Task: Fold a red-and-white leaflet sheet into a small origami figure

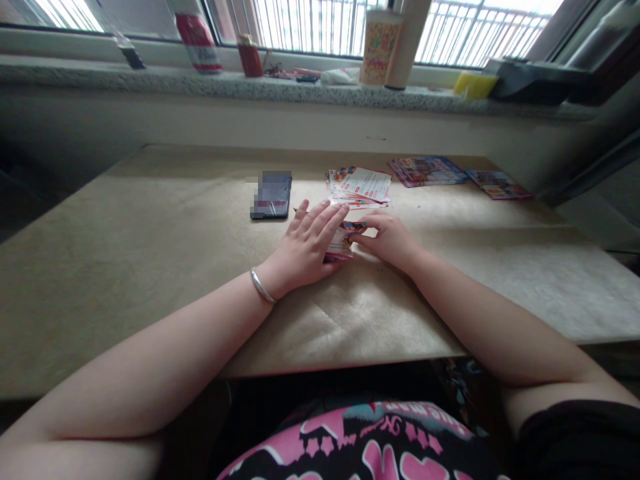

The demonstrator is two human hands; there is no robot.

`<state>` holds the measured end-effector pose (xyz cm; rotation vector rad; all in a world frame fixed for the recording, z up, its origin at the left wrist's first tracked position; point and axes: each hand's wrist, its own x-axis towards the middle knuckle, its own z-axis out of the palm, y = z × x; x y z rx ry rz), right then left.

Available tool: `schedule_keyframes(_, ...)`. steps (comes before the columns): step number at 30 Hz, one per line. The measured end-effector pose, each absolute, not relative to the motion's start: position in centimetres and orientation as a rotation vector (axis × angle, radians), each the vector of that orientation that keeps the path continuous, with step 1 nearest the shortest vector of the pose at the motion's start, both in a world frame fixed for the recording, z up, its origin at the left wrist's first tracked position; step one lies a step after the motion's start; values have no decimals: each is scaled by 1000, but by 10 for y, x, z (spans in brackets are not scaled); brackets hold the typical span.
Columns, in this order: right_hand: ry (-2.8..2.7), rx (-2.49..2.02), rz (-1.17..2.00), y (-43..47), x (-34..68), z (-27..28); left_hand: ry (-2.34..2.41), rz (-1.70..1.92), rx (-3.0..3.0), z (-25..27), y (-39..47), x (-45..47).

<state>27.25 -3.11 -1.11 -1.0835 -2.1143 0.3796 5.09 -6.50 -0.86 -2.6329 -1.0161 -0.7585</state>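
Note:
Under my left hand (309, 245) lies a small printed packet (342, 248) with colourful artwork and a pink lower edge. The left fingers are stretched out and rest flat across it, covering much of its surface. My right hand (389, 240) pinches the packet's right edge between thumb and fingers. Just beyond the hands is a fanned pile of white and red printed cards (367, 185). A dark phone (273, 195) lies flat to the left of that pile, with part of it blurred out.
At the table's (150, 267) back right lie a stack of colourful packets (433, 171) and another small stack (500, 185). The window sill (300, 93) behind holds a red can (197, 41), a patterned cup (379, 47), and a yellow object (475, 85).

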Motion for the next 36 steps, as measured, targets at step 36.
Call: schedule_keyframes(36,-1932,-707,635,-50,260,-4,-1030,-1330,-2676,-15,-47,49)
